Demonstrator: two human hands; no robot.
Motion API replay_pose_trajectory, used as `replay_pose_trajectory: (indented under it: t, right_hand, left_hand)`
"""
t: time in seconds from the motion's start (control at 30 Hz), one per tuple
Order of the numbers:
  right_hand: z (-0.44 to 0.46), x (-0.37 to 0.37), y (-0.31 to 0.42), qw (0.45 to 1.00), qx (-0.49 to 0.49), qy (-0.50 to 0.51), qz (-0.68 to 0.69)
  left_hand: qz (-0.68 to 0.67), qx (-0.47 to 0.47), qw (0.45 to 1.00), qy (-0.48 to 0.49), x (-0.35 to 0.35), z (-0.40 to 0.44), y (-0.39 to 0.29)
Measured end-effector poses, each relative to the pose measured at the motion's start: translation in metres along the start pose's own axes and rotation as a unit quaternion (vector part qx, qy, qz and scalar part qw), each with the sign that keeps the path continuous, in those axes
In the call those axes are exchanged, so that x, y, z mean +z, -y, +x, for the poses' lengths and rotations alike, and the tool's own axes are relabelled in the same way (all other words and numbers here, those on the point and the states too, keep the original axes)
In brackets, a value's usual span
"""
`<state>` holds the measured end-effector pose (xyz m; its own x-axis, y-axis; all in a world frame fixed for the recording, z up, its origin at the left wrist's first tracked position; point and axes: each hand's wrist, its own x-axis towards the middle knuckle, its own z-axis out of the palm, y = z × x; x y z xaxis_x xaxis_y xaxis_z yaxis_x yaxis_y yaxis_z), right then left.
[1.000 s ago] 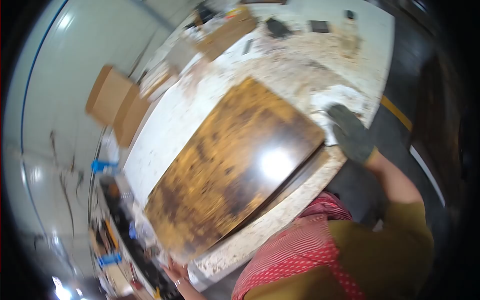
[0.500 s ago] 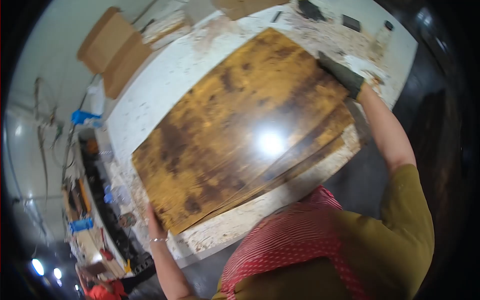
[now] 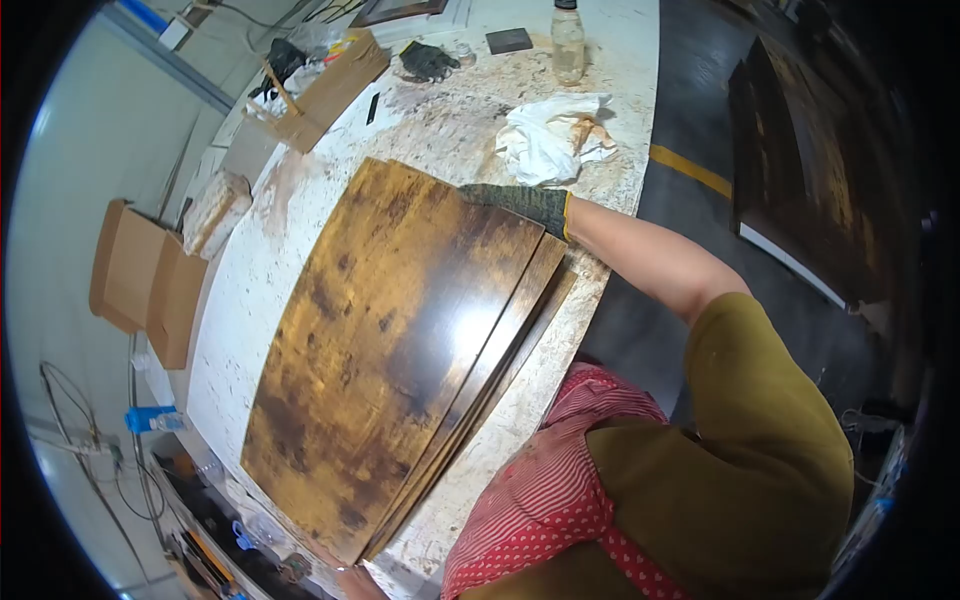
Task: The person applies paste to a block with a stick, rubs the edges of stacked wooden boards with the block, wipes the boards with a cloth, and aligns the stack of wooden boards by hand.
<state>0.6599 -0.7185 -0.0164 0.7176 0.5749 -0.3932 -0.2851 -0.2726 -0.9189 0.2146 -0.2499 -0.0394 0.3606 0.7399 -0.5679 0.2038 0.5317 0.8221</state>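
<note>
A stack of wooden panels [image 3: 370, 330], mottled amber and dark brown with a glossy top, lies on the white worktable. My right hand [image 3: 520, 207], in a dark grey knit glove with a yellow cuff, grips the far end of the stack, its fingers along the edge. At the near end, my bare left hand [image 3: 357, 582] is against the panel's edge by the bottom of the view; its fingers are partly hidden and it seems closed on the edge. The lower panels stick out slightly along the right side.
A crumpled white cloth [image 3: 555, 138], a glass bottle [image 3: 568, 45], a dark block [image 3: 508, 41] and a dark glove [image 3: 428, 62] sit on the stained worktable [image 3: 240, 340]. Open cardboard boxes [image 3: 150, 280] stand along its left. Dark panels [image 3: 800, 180] lean beyond the aisle.
My view has turned toward the right, so the stack appears lower and more upright. The panels look more evenly lined up. Both hands stay at its opposite ends.
</note>
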Motion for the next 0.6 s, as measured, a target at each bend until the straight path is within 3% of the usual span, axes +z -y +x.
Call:
replay_pose_trajectory:
  t: [0.1,0.2,0.3,0.33,0.37,0.4,0.43,0.47,0.5,0.53,0.57,0.6]
  right_hand:
    - [-0.008,0.0,0.0,0.999,-0.008,0.01,0.032]
    - [-0.021,-0.01,-0.001,0.998,0.066,0.022,0.012]
    - [0.004,-0.029,-0.071,0.99,0.093,0.041,0.099]
    - [0.074,-0.034,-0.145,0.974,-0.004,0.142,0.176]
    - [0.068,-0.035,-0.136,0.974,-0.004,0.139,0.179]
    - [0.058,-0.036,-0.129,0.906,0.035,0.163,0.39]
    - [0.039,-0.037,-0.114,0.79,0.066,0.176,0.584]
    - [0.02,-0.039,-0.098,0.633,0.086,0.183,0.748]
    - [0.005,-0.042,-0.087,0.629,0.074,0.173,0.754]
    - [-0.009,-0.045,-0.074,0.81,0.019,0.082,0.581]
    - [-0.027,-0.048,-0.06,0.93,-0.031,-0.017,0.365]
    - [-0.061,-0.045,-0.04,0.937,-0.028,-0.135,0.321]
  left_hand:
    - [0.027,-0.006,0.999,-0.024,0.0,-0.003,-0.006]
    - [0.064,-0.018,0.997,-0.051,-0.002,-0.006,-0.016]
    - [0.089,-0.01,0.993,-0.074,-0.012,-0.01,-0.015]
    - [0.104,-0.006,0.991,-0.083,-0.016,-0.011,-0.017]
    - [0.123,-0.001,0.988,-0.088,-0.017,-0.012,-0.023]
    - [0.146,0.007,0.985,-0.092,-0.016,-0.012,-0.03]
    - [0.176,0.024,0.979,-0.097,-0.012,-0.012,-0.041]
    - [0.214,0.053,0.971,-0.093,-0.006,-0.012,-0.057]
    - [0.261,0.093,0.958,-0.074,0.007,-0.009,-0.077]
    - [0.304,0.128,0.943,-0.05,0.023,-0.005,-0.096]
    - [0.358,0.179,0.916,-0.008,0.049,0.0,-0.119]
    - [0.361,0.2,0.908,0.073,0.08,0.005,-0.137]
